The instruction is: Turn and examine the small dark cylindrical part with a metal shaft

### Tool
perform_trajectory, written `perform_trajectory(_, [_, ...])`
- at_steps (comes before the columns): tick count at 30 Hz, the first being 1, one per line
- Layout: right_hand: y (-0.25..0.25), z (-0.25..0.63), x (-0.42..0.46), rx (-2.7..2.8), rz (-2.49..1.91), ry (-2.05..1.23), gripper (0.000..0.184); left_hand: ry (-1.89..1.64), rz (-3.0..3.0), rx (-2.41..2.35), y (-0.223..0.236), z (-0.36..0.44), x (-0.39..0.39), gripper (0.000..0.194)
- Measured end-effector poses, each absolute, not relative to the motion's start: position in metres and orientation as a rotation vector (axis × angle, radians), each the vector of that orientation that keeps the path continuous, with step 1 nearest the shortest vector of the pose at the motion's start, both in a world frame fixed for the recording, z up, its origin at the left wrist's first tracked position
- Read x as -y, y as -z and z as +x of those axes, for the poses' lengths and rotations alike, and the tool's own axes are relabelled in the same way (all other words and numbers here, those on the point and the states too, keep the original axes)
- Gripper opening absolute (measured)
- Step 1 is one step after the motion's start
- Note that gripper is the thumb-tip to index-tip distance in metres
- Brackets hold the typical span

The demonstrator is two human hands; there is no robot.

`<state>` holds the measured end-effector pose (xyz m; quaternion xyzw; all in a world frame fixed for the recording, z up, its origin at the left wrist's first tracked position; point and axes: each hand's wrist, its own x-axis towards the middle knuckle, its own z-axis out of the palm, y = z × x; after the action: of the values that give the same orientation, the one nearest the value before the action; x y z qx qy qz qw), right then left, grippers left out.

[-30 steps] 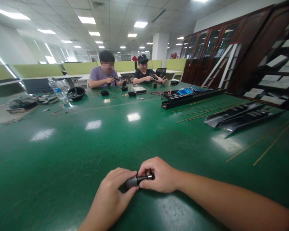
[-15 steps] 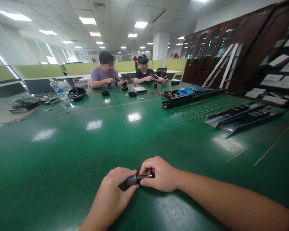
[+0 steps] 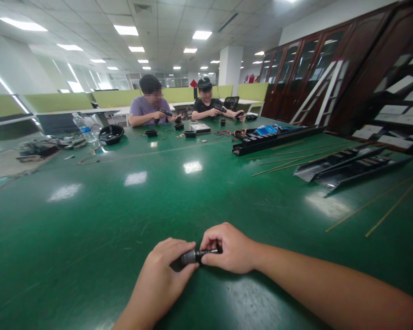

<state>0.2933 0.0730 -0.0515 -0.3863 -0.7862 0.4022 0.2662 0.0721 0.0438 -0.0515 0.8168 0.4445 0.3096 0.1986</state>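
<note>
My left hand is closed round a short dark grey cylinder, thumb below and fingers above. From its right end runs a thinner black shaft with a silvery tip. My right hand pinches this shaft between thumb and fingers. Both hands are low over the green table, close together. Whether cylinder and shaft are one piece or two fitted parts, I cannot tell. The cylinder's left end is hidden in my left palm.
Across the table, two people hold power drills. Small black trays stand before them. At right lie black metal channels and thin brass-coloured rods. A water bottle and a black bowl-like container are at left.
My hands and the part stay almost the same. The view has shifted very slightly. Across the table, the right-hand person's free hand has moved a little to the right.
</note>
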Motion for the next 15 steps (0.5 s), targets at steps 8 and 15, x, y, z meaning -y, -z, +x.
perform_trajectory(8, [0.0533,0.2939,-0.0731,2.127,-1.039,-1.079,0.012,-0.888,2.295,-1.241,0.0550,0.0694,-0.0435,0.031])
perform_trajectory(15, [0.0570,0.2945,-0.0742,2.116,-1.038,-1.078,0.012,-0.887,2.302,-1.248,0.0544,0.0670,-0.0456,0.033])
